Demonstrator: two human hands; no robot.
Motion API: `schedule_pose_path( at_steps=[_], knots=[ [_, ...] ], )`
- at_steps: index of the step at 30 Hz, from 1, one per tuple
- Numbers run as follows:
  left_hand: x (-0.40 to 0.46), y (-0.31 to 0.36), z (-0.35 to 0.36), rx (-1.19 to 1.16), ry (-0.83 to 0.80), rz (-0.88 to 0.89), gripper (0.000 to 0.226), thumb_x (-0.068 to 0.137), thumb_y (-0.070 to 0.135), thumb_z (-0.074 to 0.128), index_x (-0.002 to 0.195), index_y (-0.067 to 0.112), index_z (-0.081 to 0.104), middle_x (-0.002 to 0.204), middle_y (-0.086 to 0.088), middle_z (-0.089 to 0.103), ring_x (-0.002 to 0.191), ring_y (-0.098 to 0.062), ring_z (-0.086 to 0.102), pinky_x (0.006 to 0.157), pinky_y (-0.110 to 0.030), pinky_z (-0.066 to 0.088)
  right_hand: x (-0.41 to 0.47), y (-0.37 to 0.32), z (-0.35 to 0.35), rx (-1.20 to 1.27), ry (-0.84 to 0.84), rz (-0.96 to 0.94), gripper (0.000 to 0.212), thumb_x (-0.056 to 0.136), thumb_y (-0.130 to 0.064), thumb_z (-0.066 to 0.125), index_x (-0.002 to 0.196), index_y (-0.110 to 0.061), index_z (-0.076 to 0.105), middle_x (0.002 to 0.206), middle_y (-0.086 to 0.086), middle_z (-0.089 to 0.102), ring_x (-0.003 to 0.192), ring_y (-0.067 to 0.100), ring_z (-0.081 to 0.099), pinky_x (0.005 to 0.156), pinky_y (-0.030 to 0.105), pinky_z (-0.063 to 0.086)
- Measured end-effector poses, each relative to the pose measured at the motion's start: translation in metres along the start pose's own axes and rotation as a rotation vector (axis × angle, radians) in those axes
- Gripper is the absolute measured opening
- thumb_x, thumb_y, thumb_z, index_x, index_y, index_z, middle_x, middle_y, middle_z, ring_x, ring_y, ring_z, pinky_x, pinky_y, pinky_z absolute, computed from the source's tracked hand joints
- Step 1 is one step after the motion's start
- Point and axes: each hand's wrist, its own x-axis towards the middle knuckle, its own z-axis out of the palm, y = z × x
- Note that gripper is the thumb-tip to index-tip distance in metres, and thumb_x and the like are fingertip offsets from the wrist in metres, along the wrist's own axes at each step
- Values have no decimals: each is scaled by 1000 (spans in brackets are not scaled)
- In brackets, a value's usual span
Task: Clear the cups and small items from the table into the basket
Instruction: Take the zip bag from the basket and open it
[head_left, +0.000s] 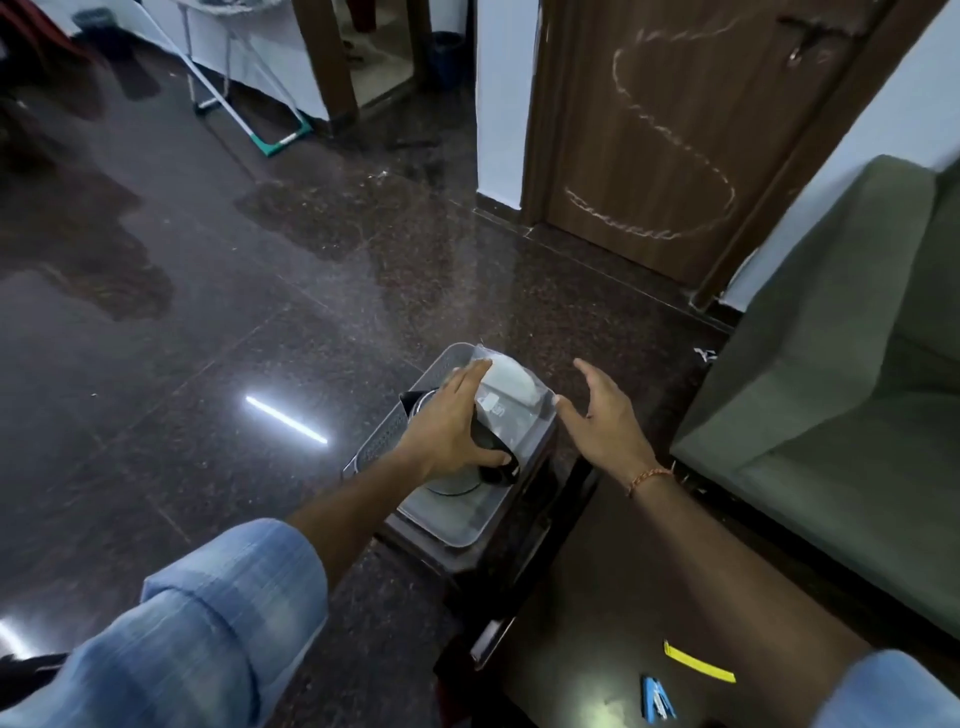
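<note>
A grey plastic basket (382, 441) sits on a dark stool beside the dark table (649, 597). Inside it lie a clear plastic bag with a white item (506, 387), a dark object (498, 467) and a glass-like round piece (457, 486). My left hand (452, 426) reaches into the basket, fingers over the bag and thumb on the dark object. My right hand (602, 410) hovers just right of the basket, fingers spread, holding nothing. On the table near me lie a yellow strip (698, 662) and a small blue item (657, 699).
A green sofa (841, 395) stands to the right of the table. A brown door (670, 119) with chalk marks is ahead. The polished dark floor (208, 312) stretches left, with a mop-like tool (280, 137) at the back.
</note>
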Motion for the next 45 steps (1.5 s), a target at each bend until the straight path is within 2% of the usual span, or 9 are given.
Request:
schedule_pose_path(
  at_steps=[2, 10, 19, 28, 33, 36, 40, 42, 45],
  knots=[
    [6, -7, -3, 8, -6, -9, 124, 58, 51, 87, 153, 27, 11, 161, 2, 21, 149, -19, 17, 115, -48, 32, 14, -1, 10, -13, -17, -2, 65, 92, -37, 59, 149, -17, 34, 154, 5, 36, 141, 18, 34, 110, 27, 30],
    [44, -30, -4, 2, -94, -19, 121, 60, 50, 87, 153, 26, 13, 158, 4, 25, 146, -17, 24, 115, -43, 33, 97, 28, 53, -112, -56, 77, 67, 86, -28, 67, 145, -11, 39, 134, 10, 56, 120, 24, 55, 100, 36, 47],
    [69, -59, 10, 0, -90, 23, 127, 56, 55, 87, 153, 28, 11, 159, 7, 23, 145, -12, 24, 117, -31, 28, 169, 73, 113, -419, -243, 93, 66, 85, -27, 67, 141, -1, 43, 134, 23, 52, 124, 37, 48, 106, 40, 41],
    [69, -69, 24, -42, -85, 4, 128, 56, 53, 88, 154, 25, 11, 161, 6, 19, 147, -10, 20, 118, -29, 26, 175, 85, 141, -638, -109, 5, 44, 83, -29, 66, 120, -8, 60, 119, 16, 56, 113, 35, 52, 92, 42, 45],
    [69, -67, 22, -47, -81, -8, 127, 57, 55, 87, 154, 25, 11, 161, 6, 20, 146, -10, 21, 117, -26, 23, 171, 78, 144, -547, -92, 1, 50, 83, -25, 66, 129, -10, 52, 121, 15, 60, 114, 34, 54, 93, 44, 45],
    [68, -64, 19, -43, -74, -7, 126, 57, 56, 87, 154, 25, 12, 161, 5, 22, 146, -12, 24, 117, -29, 27, 169, 69, 130, -393, -120, -42, 30, 86, -19, 61, 112, -5, 62, 107, 18, 60, 99, 34, 59, 86, 40, 48],
    [67, -52, 14, -29, -78, -11, 125, 56, 60, 85, 153, 28, 11, 160, 5, 23, 145, -13, 26, 112, -25, 26, 150, 53, 93, -171, -79, -75, 5, 82, -14, 66, 84, -12, 70, 87, 2, 54, 76, 16, 55, 71, 23, 46],
    [68, -43, 11, -27, -76, -2, 125, 56, 62, 84, 152, 30, 11, 161, 4, 22, 145, -14, 25, 113, -27, 27, 137, 49, 74, -137, -68, -132, 10, 82, -9, 65, 82, -17, 72, 85, -3, 53, 71, 5, 53, 64, 5, 39],
    [69, -32, 6, -36, -64, 1, 123, 57, 63, 83, 152, 33, 11, 160, 5, 23, 145, -15, 26, 116, -34, 30, 124, 45, 54, -112, -9, -158, 12, 84, -8, 64, 85, -18, 71, 87, -5, 52, 72, 2, 55, 62, 1, 41]
  ],
)
